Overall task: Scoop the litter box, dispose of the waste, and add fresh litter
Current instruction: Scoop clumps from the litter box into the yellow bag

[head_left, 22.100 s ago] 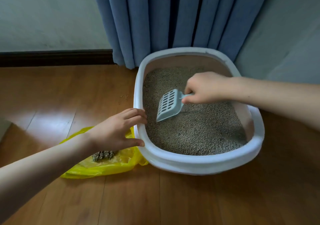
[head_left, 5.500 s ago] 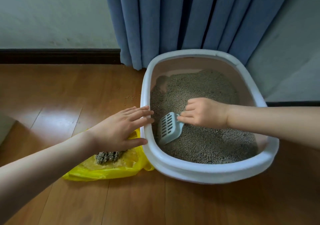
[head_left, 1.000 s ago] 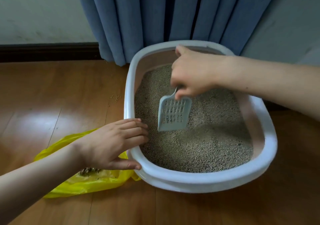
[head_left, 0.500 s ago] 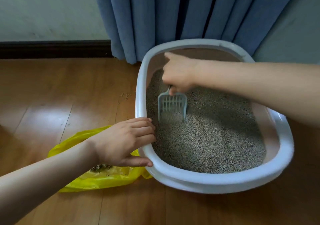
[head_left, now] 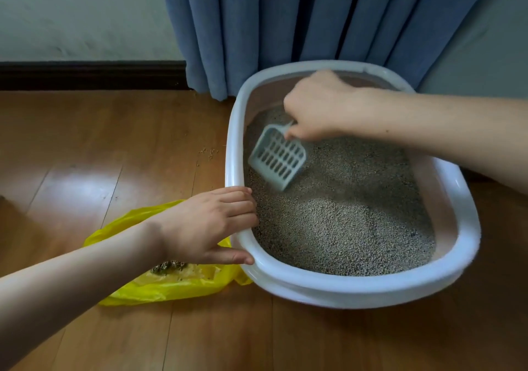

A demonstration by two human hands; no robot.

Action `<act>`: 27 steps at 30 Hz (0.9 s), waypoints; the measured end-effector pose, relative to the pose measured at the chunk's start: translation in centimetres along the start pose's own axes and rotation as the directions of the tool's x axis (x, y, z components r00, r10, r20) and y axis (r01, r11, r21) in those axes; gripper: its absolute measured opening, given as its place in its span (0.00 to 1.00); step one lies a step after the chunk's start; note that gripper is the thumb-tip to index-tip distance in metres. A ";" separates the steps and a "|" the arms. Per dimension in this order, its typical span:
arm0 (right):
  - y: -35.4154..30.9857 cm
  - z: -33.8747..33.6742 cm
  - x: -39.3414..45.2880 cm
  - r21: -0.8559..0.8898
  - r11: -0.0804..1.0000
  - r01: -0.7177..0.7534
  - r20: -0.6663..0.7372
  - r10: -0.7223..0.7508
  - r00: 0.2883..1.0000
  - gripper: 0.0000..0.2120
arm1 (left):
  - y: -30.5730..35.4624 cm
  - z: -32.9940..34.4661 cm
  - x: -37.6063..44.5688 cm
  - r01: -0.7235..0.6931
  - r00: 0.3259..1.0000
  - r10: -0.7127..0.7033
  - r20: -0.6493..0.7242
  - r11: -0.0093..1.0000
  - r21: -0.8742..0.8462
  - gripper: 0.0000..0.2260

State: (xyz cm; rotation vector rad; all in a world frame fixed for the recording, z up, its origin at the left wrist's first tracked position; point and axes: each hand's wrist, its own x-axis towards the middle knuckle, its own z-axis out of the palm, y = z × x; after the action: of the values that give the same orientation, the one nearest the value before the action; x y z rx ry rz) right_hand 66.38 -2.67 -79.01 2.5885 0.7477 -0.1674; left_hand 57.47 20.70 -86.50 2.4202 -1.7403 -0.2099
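A white oval litter box sits on the wooden floor, filled with grey-brown litter. My right hand is closed on the handle of a pale grey slotted scoop. The scoop is tilted, with its front edge touching the litter near the box's left wall. My left hand grips the left rim, fingers inside and thumb outside. Beside the box lies a yellow plastic bag holding a small pile of scooped clumps.
A blue curtain hangs right behind the box against a pale wall with a dark baseboard. A few litter grains lie scattered on the floor left of the box. Bare wooden floor extends left and front.
The scoop has swung from pointing down into the far litter to lying tilted and angled toward the left wall. My left hand stays on the rim.
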 end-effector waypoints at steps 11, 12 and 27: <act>-3.2 7.0 -10.0 0.454 0.890 -0.050 0.397 -0.152 0.905 0.24 | 0.1 0.0 0.1 -0.025 0.999 0.026 -0.020 0.999 0.048 0.23; -2.6 7.3 -11.0 0.434 0.899 -0.059 0.417 -0.142 0.898 0.24 | 0.1 0.1 0.1 -0.025 0.999 0.026 -0.020 0.998 0.051 0.23; 5.2 3.3 -12.7 -0.186 0.983 -0.007 0.289 0.062 0.955 0.22 | 0.3 -0.2 0.2 -0.038 0.999 0.038 -0.011 0.997 0.062 0.23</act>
State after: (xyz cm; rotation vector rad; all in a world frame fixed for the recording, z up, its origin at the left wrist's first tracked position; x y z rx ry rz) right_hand 58.41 -14.14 -77.07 2.3308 0.5786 -0.4420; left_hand 57.35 20.40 -86.28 2.4232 -1.8125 -0.1389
